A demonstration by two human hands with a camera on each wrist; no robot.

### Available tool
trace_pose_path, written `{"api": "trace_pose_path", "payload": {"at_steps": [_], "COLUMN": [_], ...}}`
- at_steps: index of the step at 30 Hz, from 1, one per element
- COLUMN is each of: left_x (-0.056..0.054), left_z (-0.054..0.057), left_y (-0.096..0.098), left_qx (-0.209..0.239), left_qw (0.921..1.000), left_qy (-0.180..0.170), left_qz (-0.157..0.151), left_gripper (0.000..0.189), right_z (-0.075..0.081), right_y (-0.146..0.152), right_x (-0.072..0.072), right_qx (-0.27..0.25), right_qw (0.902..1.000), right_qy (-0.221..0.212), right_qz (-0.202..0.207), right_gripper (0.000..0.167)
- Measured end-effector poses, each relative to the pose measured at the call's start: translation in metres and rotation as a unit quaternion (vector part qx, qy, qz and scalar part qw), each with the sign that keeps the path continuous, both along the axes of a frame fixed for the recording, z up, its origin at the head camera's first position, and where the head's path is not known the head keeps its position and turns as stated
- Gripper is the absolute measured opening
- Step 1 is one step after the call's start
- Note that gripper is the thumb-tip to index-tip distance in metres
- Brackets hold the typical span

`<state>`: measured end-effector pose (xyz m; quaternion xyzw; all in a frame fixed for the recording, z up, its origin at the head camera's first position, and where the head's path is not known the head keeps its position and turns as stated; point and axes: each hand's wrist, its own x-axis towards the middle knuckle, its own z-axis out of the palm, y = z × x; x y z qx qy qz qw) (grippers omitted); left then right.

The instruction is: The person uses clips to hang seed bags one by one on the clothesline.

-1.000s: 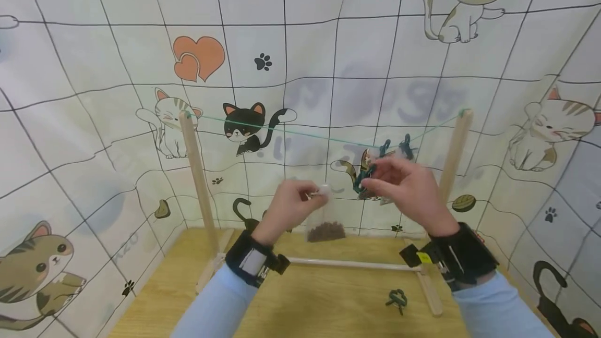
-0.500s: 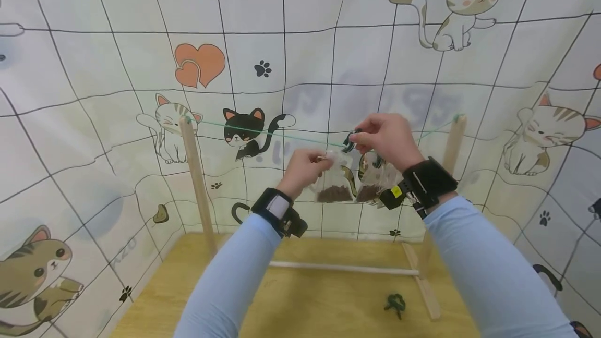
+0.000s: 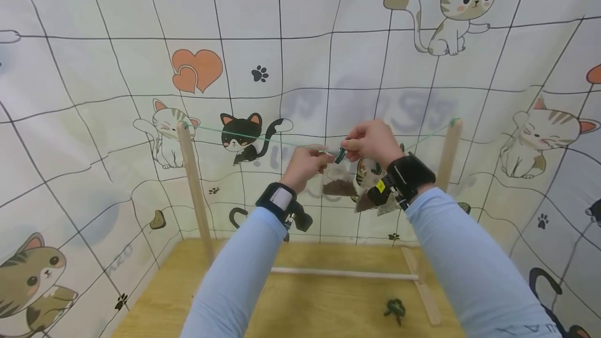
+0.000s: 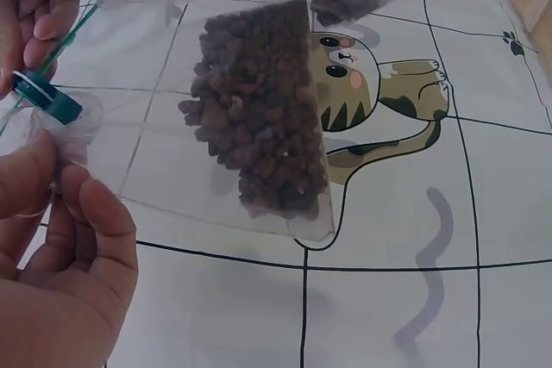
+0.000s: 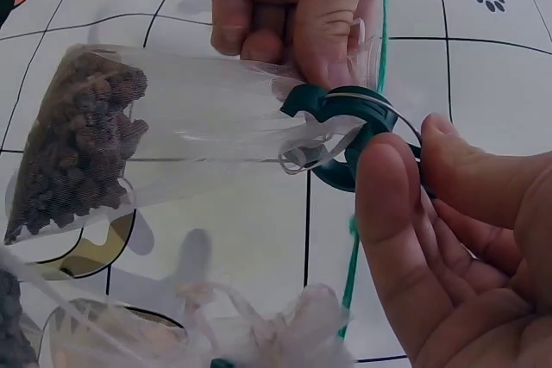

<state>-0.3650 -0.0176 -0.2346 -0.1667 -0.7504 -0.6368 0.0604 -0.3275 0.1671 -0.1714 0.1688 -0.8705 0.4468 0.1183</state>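
Observation:
My left hand (image 3: pixel 304 167) pinches the gathered top of a sheer drawstring bag (image 4: pixel 259 127) against the green string (image 3: pixel 263 138). Reddish-brown stones fill the bag's lower end. My right hand (image 3: pixel 373 142) holds a dark green spring clip (image 5: pixel 345 131) between thumb and forefinger. In the right wrist view, the clip's jaws stand around the bag's neck, right beside the string. Two other bags hang to the right on the same string: one of brown stones (image 3: pixel 364 201) and a paler one (image 3: pixel 388 206), partly behind my right wrist.
A left wooden post (image 3: pixel 194 192) and a right post (image 3: pixel 448 160) carry the string. A white rod (image 3: pixel 343 274) joins their feet low over the wooden table (image 3: pixel 300 306). Another green clip (image 3: pixel 395 309) lies near the right foot. Cat-printed cloth (image 3: pixel 253 4) hangs behind.
Both hands have risen to the string and come together. The bag in my left hand has moved up with it, and the clip in my right hand has moved left onto the bag's neck.

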Motion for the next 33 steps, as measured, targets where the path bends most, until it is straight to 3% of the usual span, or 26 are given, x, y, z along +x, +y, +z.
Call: {"api": "trace_pose_path", "payload": {"at_steps": [5, 10, 15, 22, 28, 33], "left_x": [0.003, 0.004, 0.005, 0.008, 0.017, 0.036], "left_z": [0.002, 0.001, -0.002, -0.008, -0.006, 0.005], "left_y": [0.0, -0.002, -0.006, -0.02, -0.038, -0.054], "left_qx": [0.029, 0.028, -0.005, -0.086, -0.153, -0.235], "left_qw": [0.9996, 0.9996, 0.9996, 0.995, 0.9874, 0.9712], "left_qy": [-0.002, -0.007, -0.018, -0.037, -0.022, 0.034], "left_qz": [-0.004, -0.004, -0.019, -0.033, -0.031, -0.018], "left_gripper": [0.023, 0.018, 0.02, 0.03, 0.037, 0.038], "right_z": [0.002, 0.005, 0.006, 0.009, 0.013, 0.02], "right_y": [-0.002, -0.001, -0.002, -0.006, -0.003, 0.011], "right_x": [0.001, 0.003, 0.004, 0.005, 0.014, 0.037], "right_qx": [0.025, 0.064, 0.068, 0.111, 0.159, 0.181], "right_qw": [0.9994, 0.9967, 0.9944, 0.9886, 0.9844, 0.982], "right_qy": [-0.023, -0.05, -0.079, -0.099, -0.07, 0.015], "right_qz": [-0.005, 0.0, 0.013, 0.024, 0.03, 0.05], "right_gripper": [0.033, 0.042, 0.04, 0.056, 0.062, 0.057]}}
